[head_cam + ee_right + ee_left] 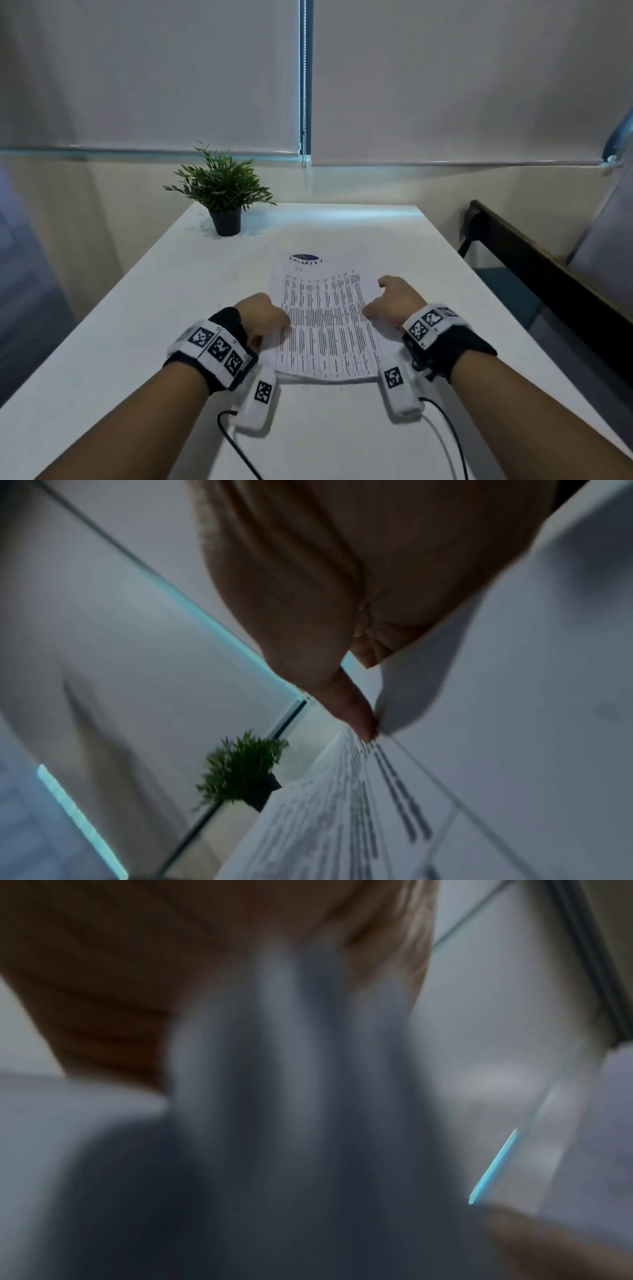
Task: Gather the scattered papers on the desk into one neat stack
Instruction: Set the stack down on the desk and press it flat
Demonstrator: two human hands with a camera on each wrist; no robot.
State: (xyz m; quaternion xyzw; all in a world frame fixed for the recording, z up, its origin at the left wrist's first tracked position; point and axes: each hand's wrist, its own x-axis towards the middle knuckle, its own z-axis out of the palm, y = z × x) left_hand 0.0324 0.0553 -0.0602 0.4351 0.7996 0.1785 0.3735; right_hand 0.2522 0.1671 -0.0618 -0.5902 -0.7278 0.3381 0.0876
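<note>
A stack of printed papers (329,322), with table-like rows of text and a dark logo at the top, lies in the middle of the white desk (137,342). My left hand (274,318) grips the stack's left edge, fingers curled and thumb on top. My right hand (383,299) pinches the right edge. In the right wrist view its thumb (359,718) presses on the top sheet of the papers (342,818), which bows up a little. The left wrist view is blurred; paper (291,1096) fills it close below my left hand (171,961).
A small green plant in a black pot (224,202) stands at the desk's far left; it also shows in the right wrist view as the plant (240,767). A dark bench or table edge (548,267) runs along the right. Cables (239,448) trail from my wristbands over the near desk.
</note>
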